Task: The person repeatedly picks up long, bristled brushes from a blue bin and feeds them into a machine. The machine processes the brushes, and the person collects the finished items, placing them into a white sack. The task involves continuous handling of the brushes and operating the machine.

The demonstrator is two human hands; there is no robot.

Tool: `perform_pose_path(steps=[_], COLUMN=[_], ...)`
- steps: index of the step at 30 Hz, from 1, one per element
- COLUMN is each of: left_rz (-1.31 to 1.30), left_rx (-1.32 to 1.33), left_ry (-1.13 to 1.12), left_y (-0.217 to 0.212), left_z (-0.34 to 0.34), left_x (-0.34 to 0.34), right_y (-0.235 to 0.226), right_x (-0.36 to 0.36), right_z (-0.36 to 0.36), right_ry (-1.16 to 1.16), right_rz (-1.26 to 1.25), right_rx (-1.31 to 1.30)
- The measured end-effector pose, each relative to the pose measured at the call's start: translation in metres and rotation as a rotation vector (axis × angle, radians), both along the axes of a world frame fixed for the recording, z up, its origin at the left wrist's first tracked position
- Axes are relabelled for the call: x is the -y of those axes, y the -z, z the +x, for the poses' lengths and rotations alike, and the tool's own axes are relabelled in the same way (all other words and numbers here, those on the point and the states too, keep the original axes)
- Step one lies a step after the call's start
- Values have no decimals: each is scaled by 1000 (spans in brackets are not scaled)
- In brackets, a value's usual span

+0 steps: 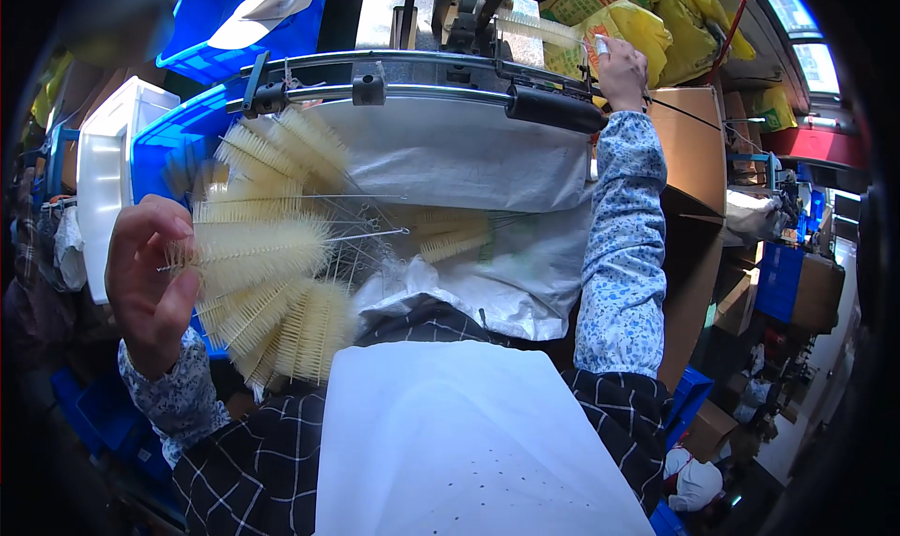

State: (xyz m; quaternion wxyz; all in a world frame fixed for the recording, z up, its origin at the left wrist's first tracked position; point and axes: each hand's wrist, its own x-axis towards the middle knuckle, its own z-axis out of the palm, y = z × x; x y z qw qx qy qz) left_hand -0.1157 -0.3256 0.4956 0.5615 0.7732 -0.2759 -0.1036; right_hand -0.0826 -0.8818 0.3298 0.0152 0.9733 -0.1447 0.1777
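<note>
On the left, my left hand (pixel 150 283) curls its thumb and fingers around the bristled end of a cream bottle brush (pixel 262 253). Its wire handle points right and ends in a small loop. Behind and below it fans a pile of similar brushes (pixel 314 325), bristles to the left. My right hand (pixel 621 75) is stretched out to the far right side of the machine (pixel 459 15). Its fingers are pinched together at the end of another cream brush (pixel 536 30) lying across the machine; a white wrap covers one fingertip. The exact contact there is small.
A metal rail (pixel 403 93) with a black roller (pixel 555 109) crosses in front of me. White sheeting (pixel 469 151) hangs below it, with more brushes on it. Blue bins (pixel 178 137) and a white box (pixel 117 170) stand left. Yellow sacks (pixel 623 34) and a cardboard box (pixel 689 142) are right.
</note>
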Motion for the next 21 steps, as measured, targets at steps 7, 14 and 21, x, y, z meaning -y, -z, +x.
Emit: perform_pose_path(steps=[7,14,21], left_rz=[35,-70,229], left_rx=[-89,-315,59], left_ry=[56,293,520], left_y=[-6,3,22], left_z=[-1,2,-4], left_x=[5,49,79], right_y=[-47,-120,-83], right_x=[-1,-109,-252], right_z=[-30,-102,-101], right_ry=[-185,-629,-829], right_rz=[82,882,1553], right_rx=[-149,-598,-655])
